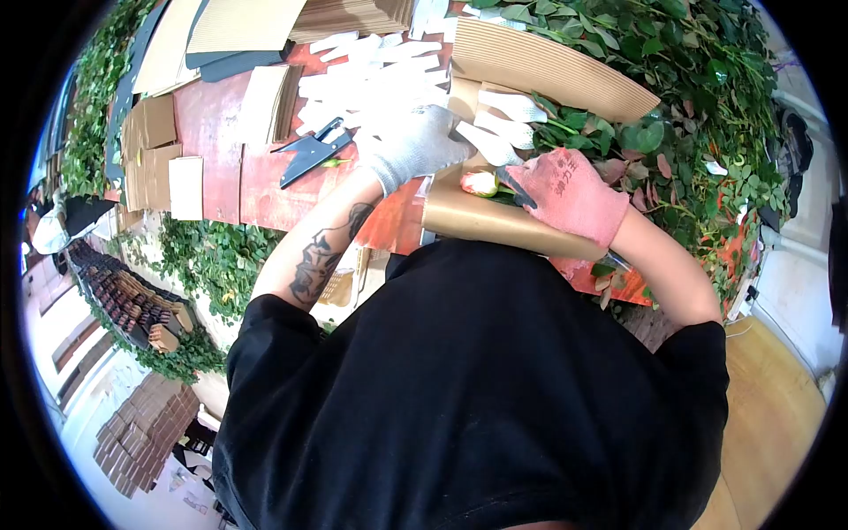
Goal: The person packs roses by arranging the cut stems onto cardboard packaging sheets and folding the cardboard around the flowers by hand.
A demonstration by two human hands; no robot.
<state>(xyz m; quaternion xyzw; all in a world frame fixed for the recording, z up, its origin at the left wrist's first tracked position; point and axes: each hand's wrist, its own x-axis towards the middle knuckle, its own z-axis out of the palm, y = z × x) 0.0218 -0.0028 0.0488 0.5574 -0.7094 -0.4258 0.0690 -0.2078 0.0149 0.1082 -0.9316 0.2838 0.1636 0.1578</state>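
My left hand (417,143), in a pale grey glove, reaches over the white paper pieces (353,88). Its fingers are pressed together beside the white-sleeved flower heads (486,141); what they hold, if anything, is hidden. In a pink glove with dark fingertips, my right hand (570,190) closes on a pink and white rose (480,183), just behind its head. Both hands are over an opened corrugated wrap, with its far flap (548,71) raised and its golden-brown near edge (508,223) in front of my body.
A dark stapler-like tool (314,152) lies on the red table (216,115), left of my left hand. Cardboard sheets (265,104) are stacked at the far left. Leafy stems (698,115) pile up at the right, and more foliage hangs below the table's left part.
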